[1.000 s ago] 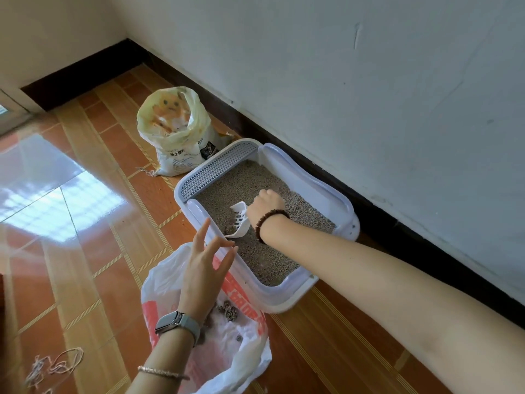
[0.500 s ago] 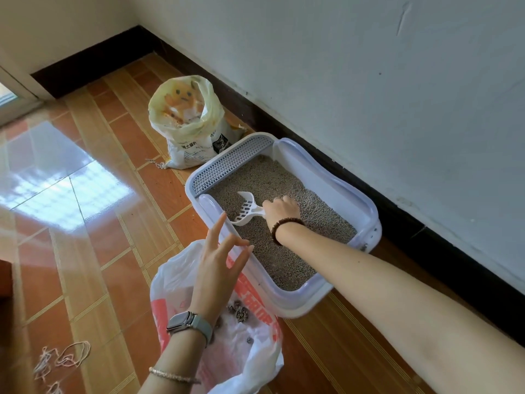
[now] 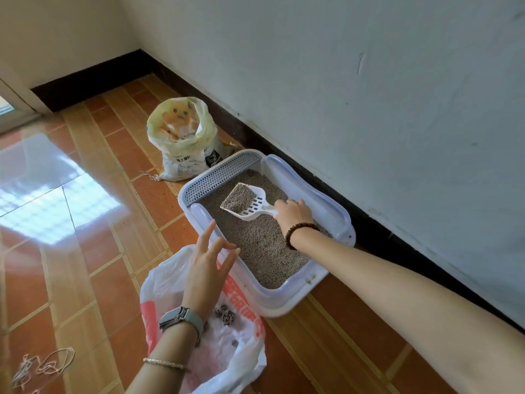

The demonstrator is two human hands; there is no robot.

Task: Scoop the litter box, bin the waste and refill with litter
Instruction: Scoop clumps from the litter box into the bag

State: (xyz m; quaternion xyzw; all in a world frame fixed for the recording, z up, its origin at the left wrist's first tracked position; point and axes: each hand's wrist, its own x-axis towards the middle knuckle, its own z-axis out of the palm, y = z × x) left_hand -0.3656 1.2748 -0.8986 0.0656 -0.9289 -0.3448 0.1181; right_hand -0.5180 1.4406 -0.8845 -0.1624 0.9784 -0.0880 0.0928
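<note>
A white litter box (image 3: 284,304) with a lilac rim sits on the tiled floor beside the wall, filled with grey litter (image 3: 267,245). My right hand (image 3: 292,214) grips the handle of a white slotted scoop (image 3: 250,204), raised just above the litter with a load of grey granules on its blade. My left hand (image 3: 208,268) hovers with fingers spread over a white and red plastic bag (image 3: 170,282) in front of the box. Dark waste clumps (image 3: 225,315) lie inside that bag. An open litter sack (image 3: 184,137) stands beyond the box.
The wall with its dark skirting runs close along the right side of the box. A tangle of string (image 3: 42,368) lies on the floor at the lower left. Shiny tiled floor stretches to the left toward a door frame.
My right hand has lifted the scoop out of the litter, and its blade now carries a heap of granules. The left hand stays hovering over the plastic bag. The camera has shifted.
</note>
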